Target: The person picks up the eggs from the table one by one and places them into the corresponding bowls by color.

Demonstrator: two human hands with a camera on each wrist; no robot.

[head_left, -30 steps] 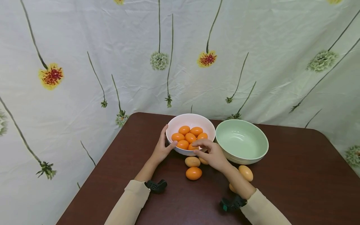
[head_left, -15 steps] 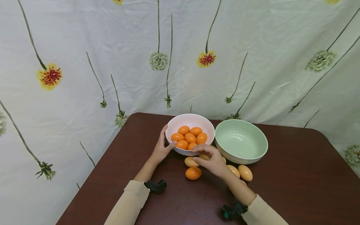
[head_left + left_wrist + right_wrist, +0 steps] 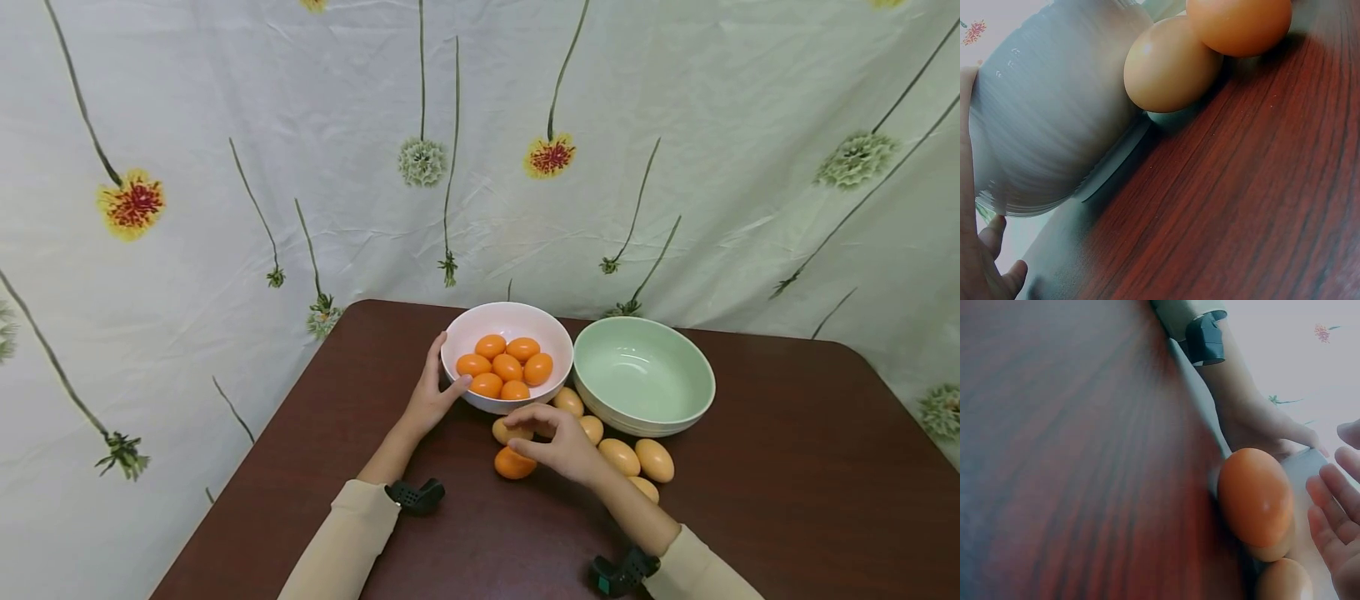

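My left hand holds the pink-white bowl by its near-left side, with the thumb at the rim and the fingers along the outer wall. Several bright orange eggs lie in that bowl. My right hand hovers in front of it with bent, parted fingers and nothing between them. Under its fingertips are a brown egg beside the bowl's foot and one orange egg nearer me. The right wrist view has this orange egg apart from the right hand's fingers.
A pale green bowl without eggs stands to the right, close against the pink-white one. Several tan eggs lie loose before it, partly under the right forearm. The dark wooden table ends at a flowered cloth behind.
My right hand has drawn back from the bowl's near rim and come lower, toward the loose brown and orange eggs. More tan eggs show behind it. The left hand stays on the bowl.
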